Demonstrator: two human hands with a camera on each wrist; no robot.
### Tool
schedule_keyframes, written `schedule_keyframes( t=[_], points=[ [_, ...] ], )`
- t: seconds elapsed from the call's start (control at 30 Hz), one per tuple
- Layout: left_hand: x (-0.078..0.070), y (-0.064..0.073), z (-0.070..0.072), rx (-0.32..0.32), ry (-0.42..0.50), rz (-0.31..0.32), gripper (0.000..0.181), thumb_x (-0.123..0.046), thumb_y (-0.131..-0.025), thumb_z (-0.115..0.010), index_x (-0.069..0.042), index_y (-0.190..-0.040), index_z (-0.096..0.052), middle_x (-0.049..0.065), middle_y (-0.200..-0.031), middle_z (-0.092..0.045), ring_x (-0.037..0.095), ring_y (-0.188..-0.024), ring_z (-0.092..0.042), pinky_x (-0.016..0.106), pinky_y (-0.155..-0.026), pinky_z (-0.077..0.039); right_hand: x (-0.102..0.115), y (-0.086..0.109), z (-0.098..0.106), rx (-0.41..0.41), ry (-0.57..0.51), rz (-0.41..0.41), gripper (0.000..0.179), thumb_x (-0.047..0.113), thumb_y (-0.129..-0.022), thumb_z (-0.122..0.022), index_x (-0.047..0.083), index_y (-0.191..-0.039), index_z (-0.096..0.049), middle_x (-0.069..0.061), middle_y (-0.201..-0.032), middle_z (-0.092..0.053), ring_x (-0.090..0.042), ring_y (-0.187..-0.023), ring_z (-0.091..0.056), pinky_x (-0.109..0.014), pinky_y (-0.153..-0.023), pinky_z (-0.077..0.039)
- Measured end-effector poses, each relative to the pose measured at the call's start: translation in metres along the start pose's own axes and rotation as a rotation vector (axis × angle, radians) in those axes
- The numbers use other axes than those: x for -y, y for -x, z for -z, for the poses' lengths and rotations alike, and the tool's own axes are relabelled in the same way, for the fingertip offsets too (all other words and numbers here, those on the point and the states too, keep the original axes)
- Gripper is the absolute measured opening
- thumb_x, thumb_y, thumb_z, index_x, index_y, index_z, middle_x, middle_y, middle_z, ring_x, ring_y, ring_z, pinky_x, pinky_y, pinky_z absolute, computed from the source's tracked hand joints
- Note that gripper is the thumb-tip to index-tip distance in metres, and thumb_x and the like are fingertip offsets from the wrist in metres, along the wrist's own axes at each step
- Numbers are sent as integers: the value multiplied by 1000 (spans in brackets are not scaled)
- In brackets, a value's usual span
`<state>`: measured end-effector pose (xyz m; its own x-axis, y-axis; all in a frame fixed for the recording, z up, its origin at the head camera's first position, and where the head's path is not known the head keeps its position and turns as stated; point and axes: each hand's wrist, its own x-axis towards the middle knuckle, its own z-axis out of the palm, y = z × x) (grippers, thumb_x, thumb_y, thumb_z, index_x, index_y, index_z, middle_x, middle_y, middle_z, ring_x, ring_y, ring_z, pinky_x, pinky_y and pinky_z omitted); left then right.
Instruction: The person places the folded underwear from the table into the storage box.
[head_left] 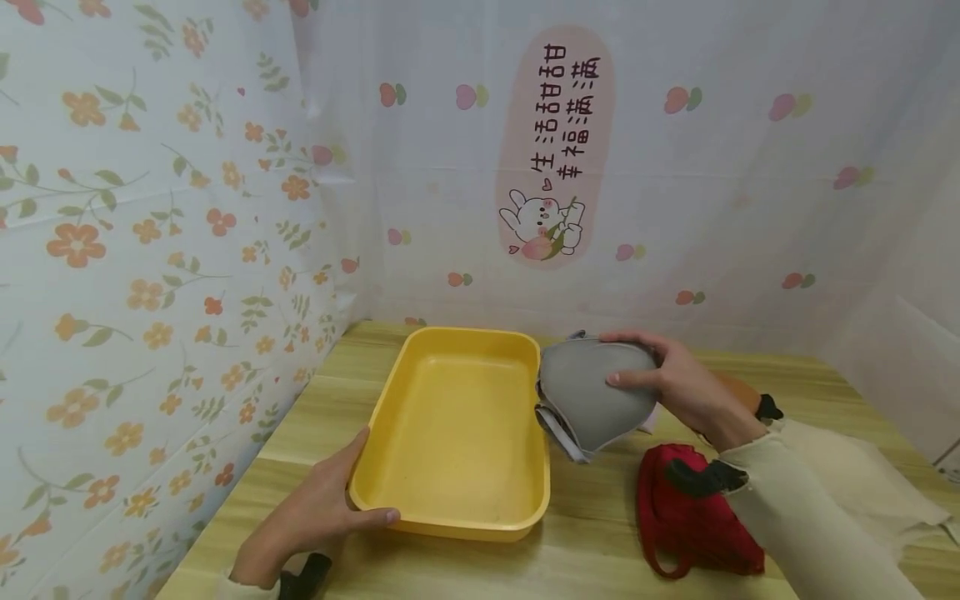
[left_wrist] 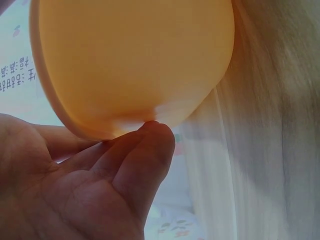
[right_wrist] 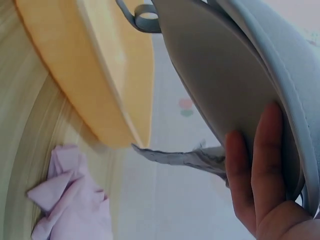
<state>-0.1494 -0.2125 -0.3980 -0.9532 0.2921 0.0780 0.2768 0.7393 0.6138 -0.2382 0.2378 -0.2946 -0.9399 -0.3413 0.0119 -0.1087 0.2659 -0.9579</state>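
Note:
A shallow yellow tub (head_left: 457, 442) stands on the table with nothing in it. My left hand (head_left: 318, 504) grips its near left corner, thumb along the front rim and fingers at the left side. In the left wrist view, those fingers meet the tub's corner (left_wrist: 135, 60). Just right of the tub, my right hand (head_left: 690, 387) holds up a folded grey bra (head_left: 588, 383), its thumb on the outer face. The right wrist view shows two fingers (right_wrist: 267, 155) inside the fold, a looped strap hanging off the grey fabric (right_wrist: 215, 70).
A red strapped cloth item (head_left: 697, 517) lies below my right forearm. Beige cloth (head_left: 847, 475) spreads to the right, with something orange (head_left: 738, 390) behind my wrist. Crumpled pink cloth (right_wrist: 80, 205) lies beside the tub. Patterned curtains (head_left: 427, 192) close off the back and left.

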Motion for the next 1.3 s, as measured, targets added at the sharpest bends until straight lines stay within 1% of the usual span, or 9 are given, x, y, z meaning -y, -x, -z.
schedule_keyframes(
  t=[0.13, 0.37, 0.43, 0.6, 0.7, 0.83, 0.97, 1.07, 1.3],
  points=[
    [-1, 0, 4, 8, -11, 8, 123, -53, -74, -83, 7, -158, -17, 33, -157, -35, 47, -137, -46, 61, -107, -44, 4, -6, -8, -27, -34, -2, 62, 16, -91, -74, 14, -147, -47, -13, -160, -27, -41, -132, -41, -39, -92, -51],
    [1, 0, 1, 14, 17, 47, 123, -54, -73, -84, 6, -158, -17, 32, -158, -34, 47, -138, -46, 61, -109, -42, 7, -22, -21, -78, -105, 8, 57, 12, -92, -72, 14, -145, -50, -14, -160, -26, -41, -135, -38, -37, -93, -50],
    [1, 0, 0, 25, 33, 54, 123, -53, -74, -84, 6, -158, -17, 31, -158, -34, 46, -138, -46, 61, -109, -42, 8, -27, -26, -101, -128, 10, 57, 11, -92, -71, 13, -145, -49, -14, -161, -24, -41, -136, -36, -41, -97, -48],
    [-1, 0, 0, 50, 70, 57, 123, -51, -74, -85, 4, -159, -15, 30, -158, -34, 42, -138, -48, 59, -109, -43, 10, -40, -42, -174, -215, 5, 60, 9, -92, -69, 10, -147, -46, -14, -164, -19, -42, -141, -30, -58, -111, -36],
    [-2, 0, 2, 50, 65, 46, 122, -50, -74, -85, 5, -159, -15, 31, -158, -34, 42, -137, -49, 59, -108, -44, 10, -49, -52, -200, -268, -5, 61, 8, -93, -68, 10, -149, -44, -12, -165, -19, -42, -143, -29, -61, -117, -31],
    [-3, -1, 4, 42, 42, 38, 122, -51, -74, -85, 4, -159, -15, 31, -157, -35, 42, -136, -50, 59, -107, -45, 9, -61, -65, -228, -314, -26, 61, 7, -92, -69, 10, -148, -45, -11, -164, -22, -40, -142, -33, -58, -118, -33],
    [-3, -2, 4, 51, 44, 50, 123, -52, -74, -84, 4, -159, -15, 31, -158, -34, 44, -137, -48, 60, -109, -43, 7, -73, -76, -236, -340, -46, 62, 5, -91, -69, 10, -148, -46, -12, -163, -25, -39, -139, -37, -56, -117, -35],
    [-4, -3, 4, 59, 46, 76, 124, -53, -73, -84, 4, -159, -15, 31, -158, -33, 44, -139, -46, 60, -110, -42, 6, -81, -84, -234, -356, -50, 62, 4, -91, -70, 9, -148, -46, -12, -163, -26, -38, -139, -38, -55, -117, -35],
    [-5, -4, 3, 51, 9, 77, 127, -58, -71, -84, 4, -159, -17, 31, -157, -36, 43, -137, -49, 59, -109, -43, 3, -99, -98, -264, -381, -65, 61, 6, -90, -73, 11, -146, -50, -10, -160, -33, -37, -136, -44, -53, -116, -38]
  ],
)
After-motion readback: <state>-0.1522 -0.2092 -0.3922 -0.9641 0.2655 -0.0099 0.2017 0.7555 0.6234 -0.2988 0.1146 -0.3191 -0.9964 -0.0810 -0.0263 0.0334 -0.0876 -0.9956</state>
